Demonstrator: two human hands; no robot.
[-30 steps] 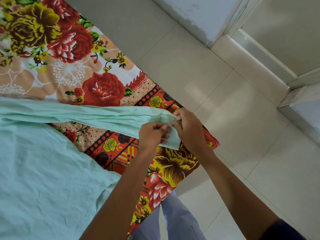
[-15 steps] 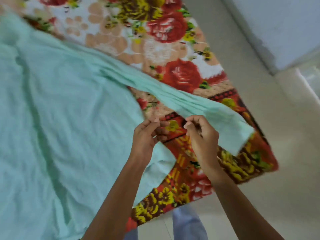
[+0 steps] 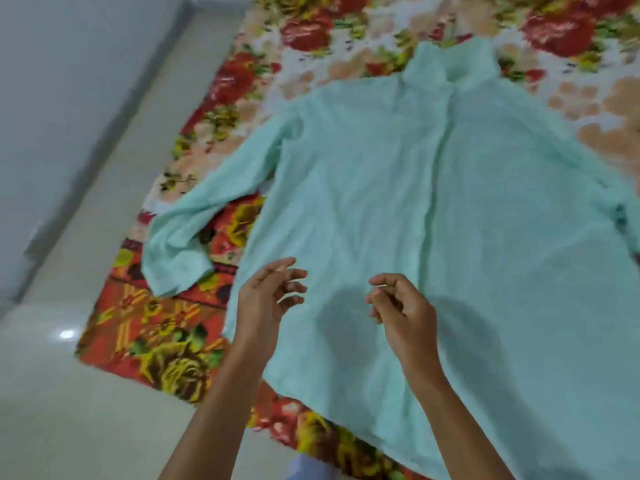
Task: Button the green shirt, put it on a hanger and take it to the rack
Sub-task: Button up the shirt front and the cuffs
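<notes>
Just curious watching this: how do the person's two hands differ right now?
The left hand has its fingers spread and loosely extended; the right hand has its fingers curled inward. The left is over the green shirt near its side edge, the right nearer its front placket. Both hover, holding nothing.

A floral bedspread point(image 3: 166, 341) lies beside a glossy pale tiled floor point(image 3: 69, 410) and grey wall point(image 3: 52, 98).

we see the shirt point(image 3: 433, 220) lying flat on the floor sheet point(image 3: 166, 341), collar farthest from us, one sleeve point(image 3: 194, 230) out left.
</notes>
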